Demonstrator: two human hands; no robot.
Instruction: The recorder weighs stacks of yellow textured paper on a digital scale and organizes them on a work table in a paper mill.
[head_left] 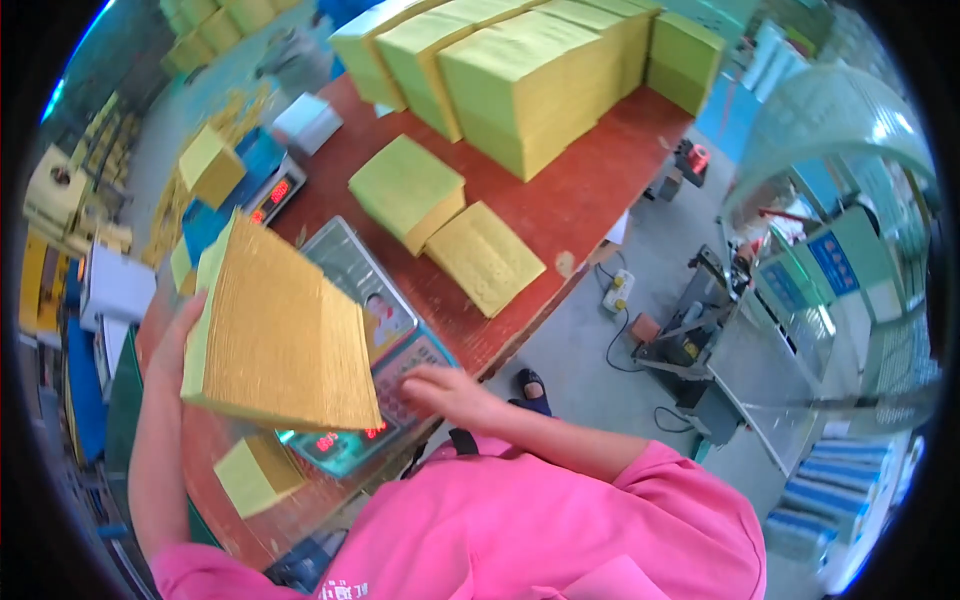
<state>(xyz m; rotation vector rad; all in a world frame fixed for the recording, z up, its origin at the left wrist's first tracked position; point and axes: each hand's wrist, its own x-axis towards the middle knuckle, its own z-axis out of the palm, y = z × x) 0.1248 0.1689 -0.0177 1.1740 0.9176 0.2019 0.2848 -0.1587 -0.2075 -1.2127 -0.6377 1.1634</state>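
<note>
A thick stack of yellow paper sheets (285, 325) is tilted up over the table, its layered edges facing me. My left hand (187, 335) grips its left side, and the stack hides part of that hand. My right hand (452, 396) is just right of the stack's lower corner, fingers stretched out and holding nothing I can see. Beneath the stack is a digital scale (345, 262) with a metal plate, teal body and lit red digits. The stack covers part of its keypad and display.
On the red table (560, 200) lie two smaller paper stacks (408, 190), with tall stacks (540, 85) behind. A small stack (258, 478) is at the near left. A second scale (275, 195) stands farther left. Right of the table are a power strip (618, 290) and a machine (690, 335).
</note>
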